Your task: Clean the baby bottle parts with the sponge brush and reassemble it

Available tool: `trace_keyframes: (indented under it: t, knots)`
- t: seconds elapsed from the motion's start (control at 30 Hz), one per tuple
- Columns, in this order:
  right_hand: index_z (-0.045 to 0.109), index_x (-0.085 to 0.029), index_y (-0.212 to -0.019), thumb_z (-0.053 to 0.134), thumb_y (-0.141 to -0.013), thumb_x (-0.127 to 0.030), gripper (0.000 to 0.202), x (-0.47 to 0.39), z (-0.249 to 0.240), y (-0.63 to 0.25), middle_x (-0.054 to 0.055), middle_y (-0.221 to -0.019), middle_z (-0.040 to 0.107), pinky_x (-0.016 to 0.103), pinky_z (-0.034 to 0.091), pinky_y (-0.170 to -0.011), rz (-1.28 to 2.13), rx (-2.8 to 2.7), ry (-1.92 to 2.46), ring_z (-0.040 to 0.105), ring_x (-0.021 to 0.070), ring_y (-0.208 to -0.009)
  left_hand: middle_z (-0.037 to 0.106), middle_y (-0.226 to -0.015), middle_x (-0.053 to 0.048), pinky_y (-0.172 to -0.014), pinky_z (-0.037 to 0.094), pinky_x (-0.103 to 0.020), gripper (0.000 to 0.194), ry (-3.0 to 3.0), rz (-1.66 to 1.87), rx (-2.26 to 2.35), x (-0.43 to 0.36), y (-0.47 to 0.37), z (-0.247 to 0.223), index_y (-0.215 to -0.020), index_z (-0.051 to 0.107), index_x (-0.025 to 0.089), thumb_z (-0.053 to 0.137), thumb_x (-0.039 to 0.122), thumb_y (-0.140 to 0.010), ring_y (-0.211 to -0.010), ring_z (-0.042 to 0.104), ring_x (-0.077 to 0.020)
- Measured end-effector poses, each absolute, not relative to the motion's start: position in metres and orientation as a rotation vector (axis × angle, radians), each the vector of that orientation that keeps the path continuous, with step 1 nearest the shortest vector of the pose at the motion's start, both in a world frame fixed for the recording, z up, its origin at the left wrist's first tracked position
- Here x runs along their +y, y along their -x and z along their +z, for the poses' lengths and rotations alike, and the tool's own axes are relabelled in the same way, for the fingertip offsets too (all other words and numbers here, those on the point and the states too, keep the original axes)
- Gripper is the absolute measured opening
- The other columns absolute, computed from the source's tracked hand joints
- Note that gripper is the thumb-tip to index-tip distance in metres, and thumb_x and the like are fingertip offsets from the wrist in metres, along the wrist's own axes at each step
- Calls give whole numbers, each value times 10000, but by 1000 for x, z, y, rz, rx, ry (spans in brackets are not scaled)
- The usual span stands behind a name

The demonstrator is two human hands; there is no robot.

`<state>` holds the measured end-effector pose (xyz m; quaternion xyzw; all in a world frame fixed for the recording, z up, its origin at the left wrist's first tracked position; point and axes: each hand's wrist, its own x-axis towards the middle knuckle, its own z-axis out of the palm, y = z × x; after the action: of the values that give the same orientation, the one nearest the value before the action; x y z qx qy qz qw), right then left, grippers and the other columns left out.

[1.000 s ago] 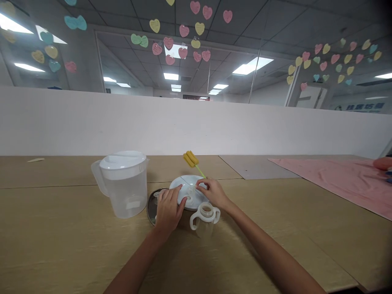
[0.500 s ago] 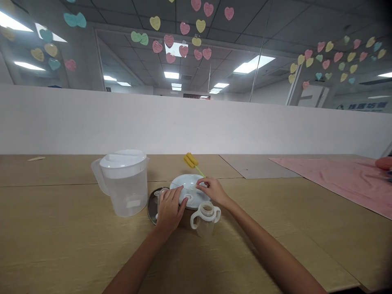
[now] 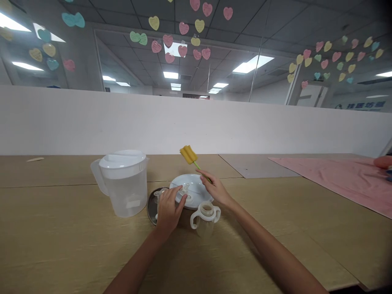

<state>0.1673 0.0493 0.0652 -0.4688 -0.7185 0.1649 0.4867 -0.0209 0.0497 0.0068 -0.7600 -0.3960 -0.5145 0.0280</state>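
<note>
Since the frame half a second earlier, the yellow sponge brush (image 3: 188, 154) has been lifting and turning, and the right hand (image 3: 216, 191) has been shifting from the plate to its green handle. The right fingers are grasping that handle, with the sponge head pointing up and away beyond the white plate (image 3: 199, 191). The left hand (image 3: 169, 204) is hovering over the round metal tray (image 3: 150, 210) and the plate's near-left side, thumb and forefinger apart beside a small clear piece (image 3: 184, 188); whether they are pinching it cannot be told.

The two-handled bottle (image 3: 206, 222) is standing upright and uncapped just before the plate, close under the right wrist; a low sweep of that arm could be tipping it. A loose hold near the sponge end could be letting the brush swivel, and a bump to the plate's rim could be sending the clear piece sliding.

The lidded pitcher (image 3: 128, 192) is bounding the left side, close to the tray. Bare tabletop (image 3: 275, 208) is stretching right toward the pink cloth (image 3: 333, 175), while the white wall (image 3: 183, 126) is closing off the far side.
</note>
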Motion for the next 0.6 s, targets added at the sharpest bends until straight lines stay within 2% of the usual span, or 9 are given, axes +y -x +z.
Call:
trace_keyframes:
  t: [0.1, 0.17, 0.27, 0.33, 0.47, 0.6]
  knots:
    - [380, -211, -1356, 311, -902, -399, 496, 44, 56, -184, 51, -862, 650, 280, 440, -728, 143, -1775, 1257, 584, 168, -759, 665, -967, -73, -823, 439, -378, 284, 2328, -1645, -1317, 53, 23, 6, -1019, 589, 185, 451, 376, -862, -920, 594, -223]
    - [342, -213, -1377, 304, -908, -392, 504, 39, 47, -199, 43, -814, 664, 274, 437, -677, -16, -1860, 1362, 588, 168, -681, 671, -952, -75, -814, 446, -380, 303, 2308, -1688, -1378, 56, 25, 4, -1003, 599, 179, 444, 397, -860, -901, 601, -224]
    - [568, -199, -1191, 331, -900, -404, 427, 35, 31, -223, 72, -837, 688, 276, 429, -663, -202, -2015, 1409, 603, 178, -669, 677, -931, -84, -800, 454, -378, 346, 2268, -1750, -1442, 59, 27, 3, -986, 610, 160, 431, 427, -859, -869, 608, -223]
    - [648, -186, -1055, 347, -891, -414, 412, 34, 23, -234, 85, -793, 697, 274, 428, -635, -259, -1991, 1421, 605, 177, -630, 678, -918, -88, -794, 457, -378, 366, 2261, -1762, -1456, 60, 27, 3, -986, 613, 152, 422, 437, -860, -854, 609, -223]
    - [673, -200, -982, 391, -870, -433, 383, 32, 15, -239, 90, -827, 708, 273, 449, -636, -277, -1847, 1372, 622, 174, -649, 679, -918, -85, -794, 454, -375, 365, 2293, -1722, -1435, 59, 27, 4, -994, 613, 164, 413, 438, -860, -853, 608, -226]
    - [682, -208, -951, 442, -854, -436, 345, 29, 15, -229, 92, -879, 708, 282, 465, -666, -202, -1938, 1255, 643, 176, -702, 677, -877, -74, -788, 452, -368, 365, 2312, -1698, -1436, 57, 26, 4, -986, 618, 168, 419, 444, -853, -839, 605, -225]
